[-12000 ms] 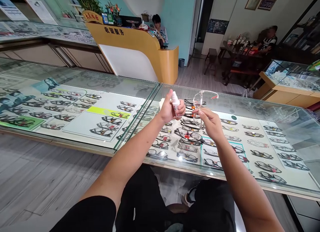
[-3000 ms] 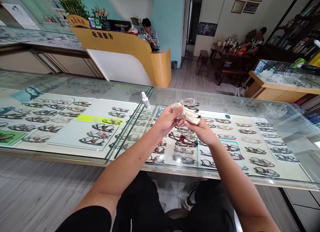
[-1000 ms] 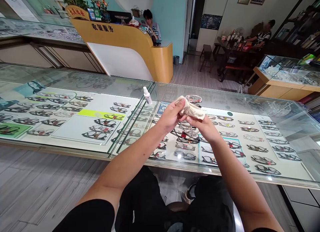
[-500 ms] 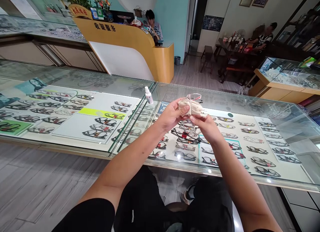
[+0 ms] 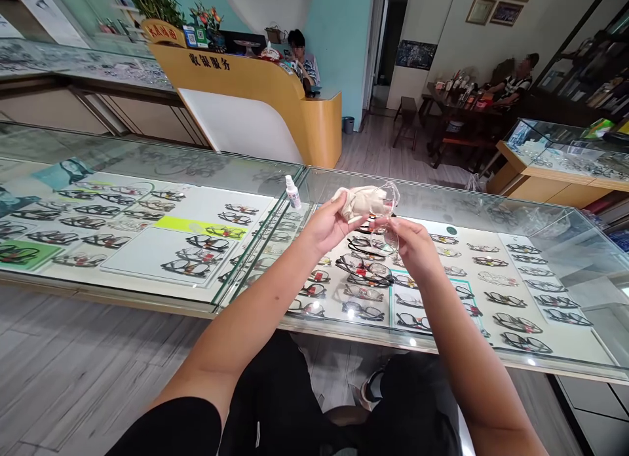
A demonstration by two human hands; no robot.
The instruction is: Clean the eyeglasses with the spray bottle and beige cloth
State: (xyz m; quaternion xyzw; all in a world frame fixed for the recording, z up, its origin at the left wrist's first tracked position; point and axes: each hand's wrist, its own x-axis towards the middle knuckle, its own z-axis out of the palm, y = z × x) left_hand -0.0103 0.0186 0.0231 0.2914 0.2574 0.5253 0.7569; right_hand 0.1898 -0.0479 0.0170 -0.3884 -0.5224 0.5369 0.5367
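Observation:
A cream-coloured cloth (image 5: 361, 202) is bunched up in my left hand (image 5: 327, 227), which is closed on it above the glass showcase. My right hand (image 5: 415, 243) pinches a pair of clear-framed glasses (image 5: 383, 240) just to the right of the cloth. One lens of these glasses is near the cloth's right end and the other hangs below it; whether cloth and lens touch, I cannot tell. A small white spray bottle (image 5: 293, 192) stands upright on the glass top, to the left of my left hand.
Rows of glasses (image 5: 521, 320) lie under the glass showcase top (image 5: 457, 197). Beyond it stands a yellow-fronted service counter (image 5: 322, 125) with a person (image 5: 307, 66) behind it. Another person (image 5: 514, 82) sits at a dark table at the back right. A stool (image 5: 405, 118) stands nearby.
The cloth has moved off the glasses to the left with my left hand. My right hand now holds the glasses by itself, with both lenses uncovered. The view has shifted slightly.

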